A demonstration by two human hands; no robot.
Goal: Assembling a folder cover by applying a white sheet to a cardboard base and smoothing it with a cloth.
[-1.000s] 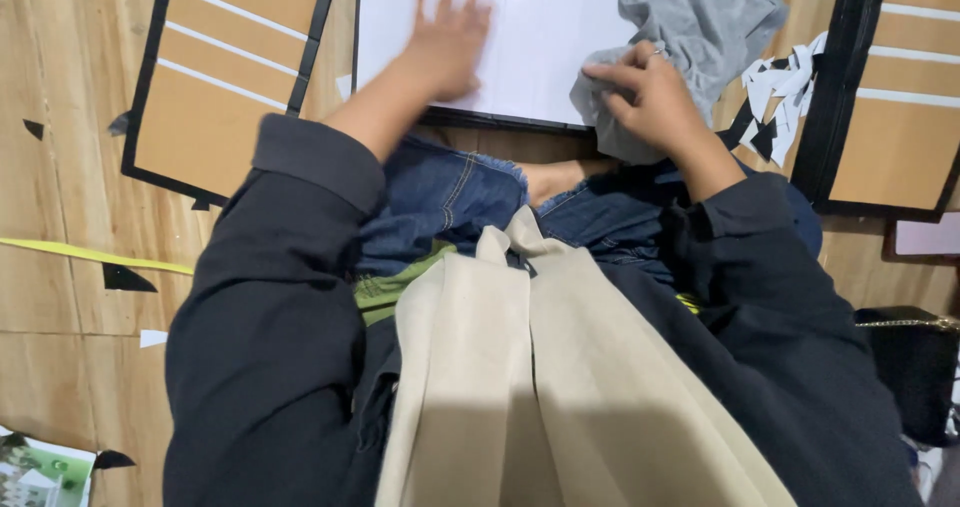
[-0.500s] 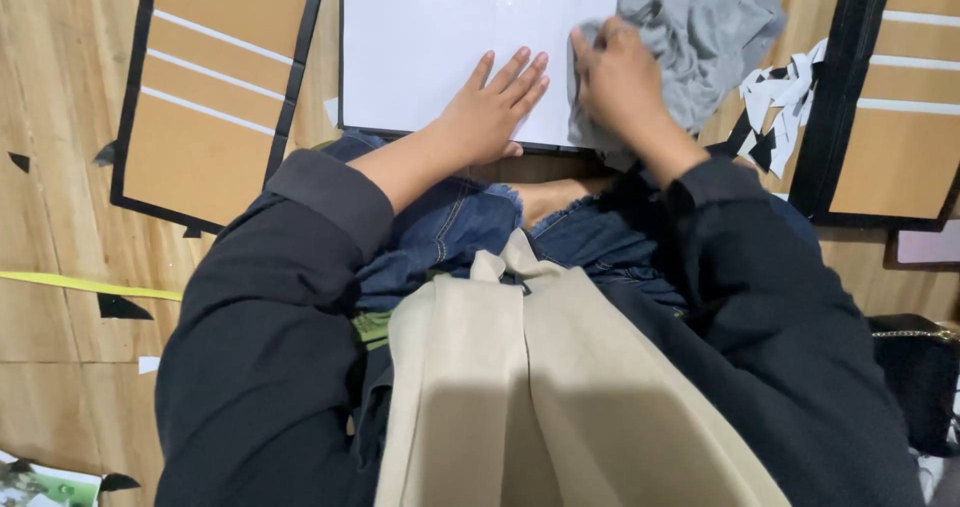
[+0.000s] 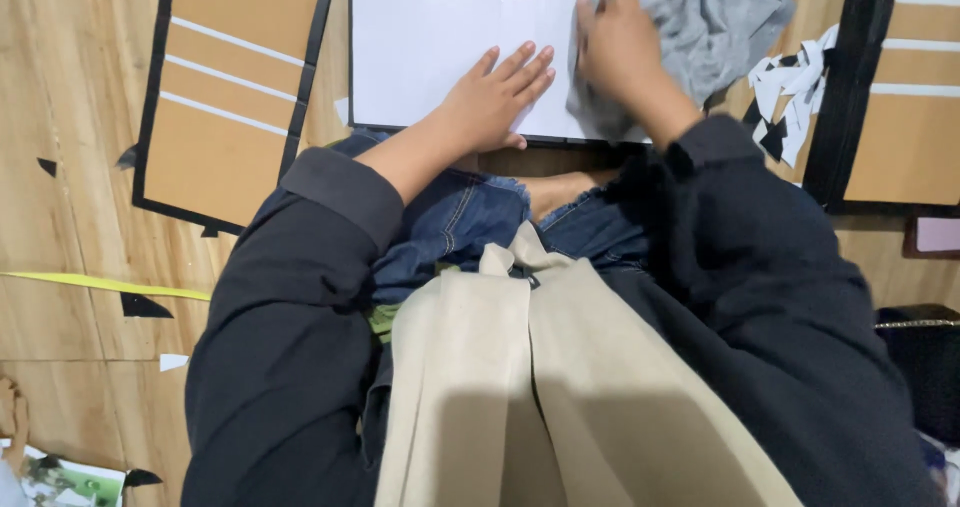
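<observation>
Two bare hands are seen in the head view, both laid on a white board [image 3: 440,37] that rests on the wooden floor [image 3: 60,117] ahead of the person's knees. The left hand [image 3: 490,97] is pressed flat on the board's near edge, palm down, its fingers [image 3: 525,65] extended and slightly apart, nothing gripped. Just beyond those fingertips only bare white surface is noted. The right hand [image 3: 615,42] is closed on a grey cloth [image 3: 710,17], fingers curled together over a bunched part of it; the cloth is pressed against the board's right portion and trails away past the fingertips to the upper right. Motion blur is recorded on this hand, so individual finger positions cannot be told exactly. Beside the cloth, right of the fingers, white paper scraps [image 3: 790,87] are scattered. Black-edged cardboard panels with white stripes are noted at the left [image 3: 230,77] and the right [image 3: 910,87] of the board.
</observation>
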